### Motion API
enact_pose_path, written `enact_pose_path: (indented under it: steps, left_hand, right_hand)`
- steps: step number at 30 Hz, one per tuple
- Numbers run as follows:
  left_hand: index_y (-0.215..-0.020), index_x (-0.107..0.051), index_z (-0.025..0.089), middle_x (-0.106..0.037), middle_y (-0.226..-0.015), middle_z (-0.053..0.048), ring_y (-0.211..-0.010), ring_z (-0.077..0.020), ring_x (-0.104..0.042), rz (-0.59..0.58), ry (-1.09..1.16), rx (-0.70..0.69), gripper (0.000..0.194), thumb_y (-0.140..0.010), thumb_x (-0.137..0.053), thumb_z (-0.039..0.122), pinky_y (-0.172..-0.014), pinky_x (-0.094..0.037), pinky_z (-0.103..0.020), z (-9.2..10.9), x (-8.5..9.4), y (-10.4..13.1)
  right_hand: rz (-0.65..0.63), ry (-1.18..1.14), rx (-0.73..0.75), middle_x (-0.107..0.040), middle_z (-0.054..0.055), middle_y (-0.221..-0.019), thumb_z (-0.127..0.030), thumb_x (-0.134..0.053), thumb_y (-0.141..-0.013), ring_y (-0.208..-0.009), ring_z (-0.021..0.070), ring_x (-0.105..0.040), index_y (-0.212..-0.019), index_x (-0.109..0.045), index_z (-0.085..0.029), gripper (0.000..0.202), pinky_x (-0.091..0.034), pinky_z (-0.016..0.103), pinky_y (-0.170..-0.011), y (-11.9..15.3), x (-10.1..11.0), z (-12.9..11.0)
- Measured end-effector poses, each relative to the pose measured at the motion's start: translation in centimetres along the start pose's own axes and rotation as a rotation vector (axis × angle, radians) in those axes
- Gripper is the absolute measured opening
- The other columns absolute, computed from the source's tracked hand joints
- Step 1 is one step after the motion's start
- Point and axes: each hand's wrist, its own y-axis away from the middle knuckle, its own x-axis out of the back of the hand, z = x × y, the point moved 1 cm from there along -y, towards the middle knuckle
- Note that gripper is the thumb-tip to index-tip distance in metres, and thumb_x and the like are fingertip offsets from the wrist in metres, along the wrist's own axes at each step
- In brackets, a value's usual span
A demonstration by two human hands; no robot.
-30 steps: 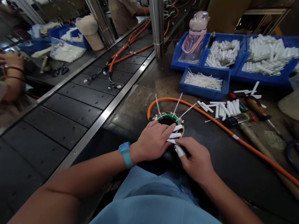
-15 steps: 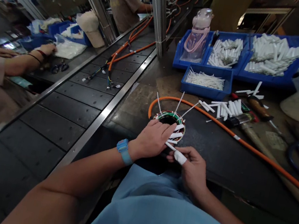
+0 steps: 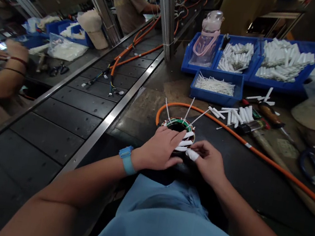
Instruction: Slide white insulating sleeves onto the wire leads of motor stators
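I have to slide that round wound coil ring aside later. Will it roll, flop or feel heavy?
The round wound coil ring lies flat, so it probably won't roll. Dense windings suggest weight. Its orange cable and thin white strips would likely drag and bend.

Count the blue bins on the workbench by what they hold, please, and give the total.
Bin with a pink bottle: 1
Bins with short white tubes: 2
Bin with thin white strips: 1
Total: 4
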Motion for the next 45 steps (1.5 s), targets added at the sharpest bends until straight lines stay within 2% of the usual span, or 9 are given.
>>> enact_pose_path:
  steps: [6,9,13,22,25,28,33,41,45]
  left_hand:
    - [-0.13,-0.033,0.009,-0.055,-0.105,-0.013,-0.097,-0.023,-0.049,0.029,0.022,0.044,0.047,-0.089,-0.039,0.033,-0.089,-0.034,-0.042,0.0,-0.2,-0.1]
    - [-0.127,-0.039,0.009,-0.057,-0.102,-0.012,-0.095,-0.0224,-0.05,0.084,0.009,0.061,0.045,-0.088,-0.04,0.032,-0.089,-0.034,-0.042,0.2,-0.6,-0.1]
    - [-0.125,-0.043,0.01,-0.059,-0.097,-0.011,-0.09,-0.0208,-0.051,0.132,0.008,0.085,0.042,-0.09,-0.037,0.032,-0.086,-0.036,-0.04,0.4,-0.9,-0.2]
    - [-0.124,-0.046,0.013,-0.06,-0.098,-0.01,-0.088,-0.0198,-0.053,0.124,-0.135,0.131,0.038,-0.09,-0.034,0.027,-0.087,-0.035,-0.04,1.4,-0.6,-0.4]
    - [-0.126,-0.041,0.006,-0.058,-0.1,-0.014,-0.09,-0.0229,-0.052,0.079,-0.258,0.163,0.048,-0.089,-0.037,0.036,-0.094,-0.029,-0.044,2.6,-0.3,-0.5]
    - [-0.117,-0.045,0.0,-0.055,-0.095,-0.017,-0.089,-0.0268,-0.05,0.089,-0.294,0.243,0.067,-0.08,-0.045,0.056,-0.091,-0.031,-0.045,3.2,-0.7,-0.8]
    - [-0.084,-0.054,0.013,-0.053,-0.075,-0.008,-0.075,-0.0236,-0.048,0.212,-0.208,0.283,0.042,-0.084,-0.039,0.052,-0.07,-0.035,-0.039,2.6,-2.7,-1.1]
    - [-0.089,-0.054,0.013,-0.053,-0.073,-0.006,-0.07,-0.0206,-0.047,0.291,-0.208,0.121,0.043,-0.083,-0.04,0.053,-0.067,-0.033,-0.037,1.5,-3.2,-0.6]
    - [-0.084,-0.054,0.013,-0.051,-0.066,-0.003,-0.062,-0.0178,-0.045,0.466,-0.261,0.068,0.039,-0.082,-0.044,0.05,-0.06,-0.03,-0.035,1.1,-4.0,-0.8]
  right_hand:
    - [-0.158,0.313,0.217,-0.063,0.0,-0.076,-0.023,-0.062,-0.071,-0.068,0.0143,-0.059,-0.117,-0.048,-0.02,0.048,-0.049,0.03,-0.069,-1.4,1.6,-0.5]
    - [-0.238,0.475,0.348,-0.065,0.002,-0.093,-0.023,-0.056,-0.077,-0.081,0.0162,-0.061,-0.124,-0.047,-0.024,0.048,-0.047,0.032,-0.077,-2.1,2.3,-0.8]
    - [-0.335,0.607,0.474,-0.063,0.005,-0.109,-0.025,-0.053,-0.081,-0.095,0.0184,-0.06,-0.122,-0.052,-0.024,0.041,-0.046,0.031,-0.082,-3.2,2.8,-1.4]
    - [-0.508,1.094,0.531,-0.068,0.004,-0.091,-0.011,-0.052,-0.072,-0.08,0.0209,-0.062,-0.098,-0.063,-0.024,0.031,-0.038,0.026,-0.061,-6.1,2.3,-4.5]
    - [-0.536,1.254,0.534,-0.068,0.004,-0.077,-0.013,-0.053,-0.071,-0.067,0.0202,-0.061,-0.088,-0.063,-0.023,0.022,-0.029,0.026,-0.052,-6.8,1.8,-5.6]
    - [-0.6,1.257,0.558,-0.066,0.002,-0.072,-0.016,-0.053,-0.071,-0.064,0.0179,-0.059,-0.081,-0.061,-0.023,0.015,-0.025,0.025,-0.051,-7.0,1.7,-6.0]
    - [-0.695,1.12,0.624,-0.063,0.0,-0.071,-0.017,-0.052,-0.07,-0.069,0.0162,-0.056,-0.071,-0.055,-0.022,0.007,-0.026,0.024,-0.055,-7.1,2.0,-5.4]
    - [-0.819,1.057,0.619,-0.058,-0.001,-0.064,-0.017,-0.051,-0.072,-0.062,0.014,-0.051,-0.065,-0.05,-0.021,0.008,-0.023,0.024,-0.054,-7.7,1.9,-5.6]
    - [-0.899,1.023,0.573,-0.057,-0.001,-0.064,-0.021,-0.052,-0.076,-0.06,0.0129,-0.05,-0.065,-0.05,-0.019,0.011,-0.026,0.023,-0.055,-8.2,1.7,-6.0]
